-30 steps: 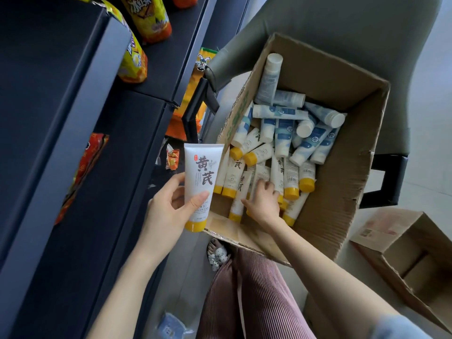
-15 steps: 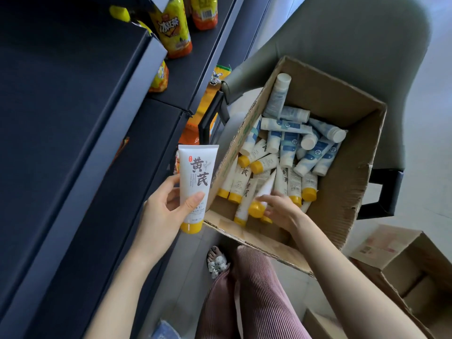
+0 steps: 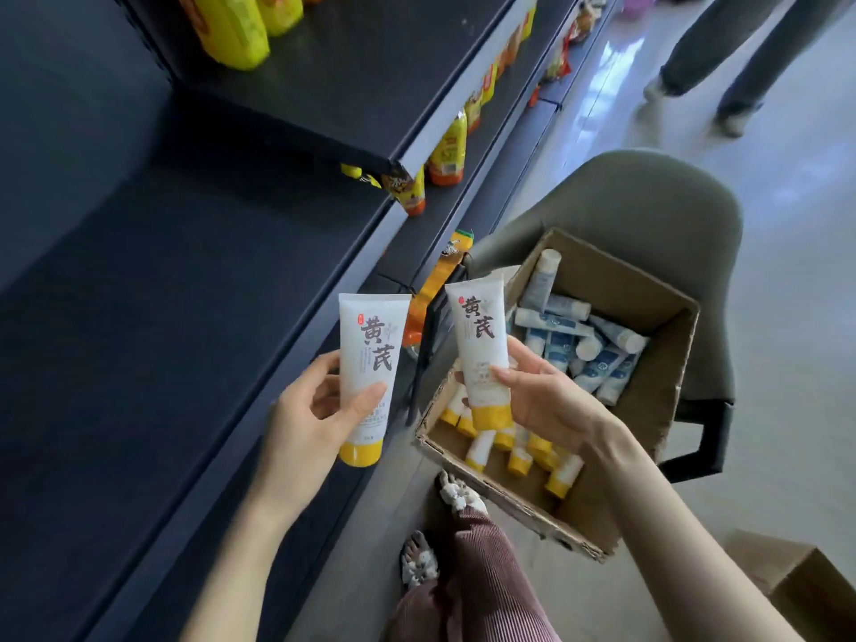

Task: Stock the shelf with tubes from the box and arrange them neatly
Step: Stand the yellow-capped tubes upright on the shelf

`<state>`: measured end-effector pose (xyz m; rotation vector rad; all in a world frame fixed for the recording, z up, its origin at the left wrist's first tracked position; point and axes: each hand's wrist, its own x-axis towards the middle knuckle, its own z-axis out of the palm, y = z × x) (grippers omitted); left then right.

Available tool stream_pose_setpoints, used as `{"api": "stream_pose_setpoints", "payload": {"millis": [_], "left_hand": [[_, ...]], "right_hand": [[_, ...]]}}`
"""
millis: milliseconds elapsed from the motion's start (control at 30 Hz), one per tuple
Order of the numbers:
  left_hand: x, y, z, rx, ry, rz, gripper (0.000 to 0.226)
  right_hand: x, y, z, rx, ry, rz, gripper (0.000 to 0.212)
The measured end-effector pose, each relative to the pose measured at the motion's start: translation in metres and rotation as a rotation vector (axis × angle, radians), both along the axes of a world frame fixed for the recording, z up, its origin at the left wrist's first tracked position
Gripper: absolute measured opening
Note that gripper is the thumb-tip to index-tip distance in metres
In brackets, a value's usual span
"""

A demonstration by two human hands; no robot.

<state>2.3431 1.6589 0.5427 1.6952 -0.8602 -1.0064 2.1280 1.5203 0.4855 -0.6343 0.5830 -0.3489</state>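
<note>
While your left hand (image 3: 315, 410) grips one yellow-capped tube (image 3: 370, 363) and your right hand (image 3: 546, 400) pinches a second tube (image 3: 479, 345) above the cardboard box (image 3: 667, 400), stand both cap-down, labels outward, on the dark shelf (image 3: 185, 340), seemingly bare here.

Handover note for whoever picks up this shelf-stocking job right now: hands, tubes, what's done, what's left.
Left hand: grips the first tube, yellow cap down, in front of the dark shelf.
Right hand: grips the second tube over the box.
The box sits on a grey chair, with many loose tubes inside.
Done: two tubes lifted out.
Left: stand both on the shelf, then stock and line up the rest.
</note>
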Motion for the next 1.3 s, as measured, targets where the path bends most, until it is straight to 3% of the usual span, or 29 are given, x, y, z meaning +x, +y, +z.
{"api": "stream_pose_setpoints", "payload": {"millis": [467, 833, 1300], "left_hand": [[0.032, 0.089, 0.131, -0.269, -0.207, 0.19, 0.036], [0.0, 0.148, 0.204, -0.413, -0.355, 0.445, 0.035], [-0.036, 0.267, 0.27, -0.561, -0.544, 0.863, 0.032]], "right_hand": [[0.073, 0.036, 0.155, -0.442, -0.078, 0.18, 0.047], [0.106, 0.059, 0.256, -0.766, -0.159, 0.368, 0.042], [0.147, 0.137, 0.332, -0.847, -0.455, 0.58, 0.049]]}}
